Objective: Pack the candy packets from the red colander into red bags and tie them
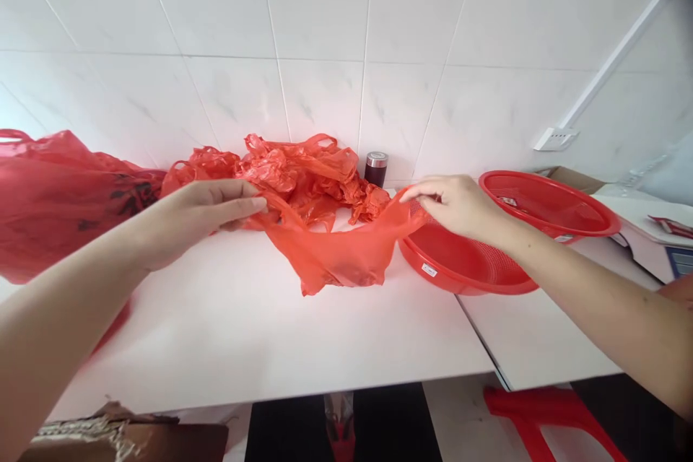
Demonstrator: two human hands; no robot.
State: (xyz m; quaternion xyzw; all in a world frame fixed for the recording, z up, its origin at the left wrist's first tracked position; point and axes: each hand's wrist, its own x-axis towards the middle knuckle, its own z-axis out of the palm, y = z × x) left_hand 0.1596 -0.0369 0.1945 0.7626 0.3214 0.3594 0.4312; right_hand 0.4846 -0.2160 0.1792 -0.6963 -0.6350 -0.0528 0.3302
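Note:
A thin red plastic bag (341, 253) hangs stretched between my two hands above the white table, with something dark showing faintly in its bottom. My left hand (208, 209) pinches one handle between thumb and fingers. At the other handle, my right hand (449, 202) grips with bent fingers, just over a red plastic colander (460, 260). Behind the bag lies a heap of crumpled red plastic bags (308, 166). A large, full-looking red bag (65, 195) with dark print sits on the left, partly behind my left forearm.
A dark flask (376, 169) with a silver lid stands against the tiled wall. Another red colander (552, 206) is on the right, near a white scale-like device (644, 231). Below the white table (281, 346) are a torn cardboard box (135, 440) and a red plastic stool (552, 411).

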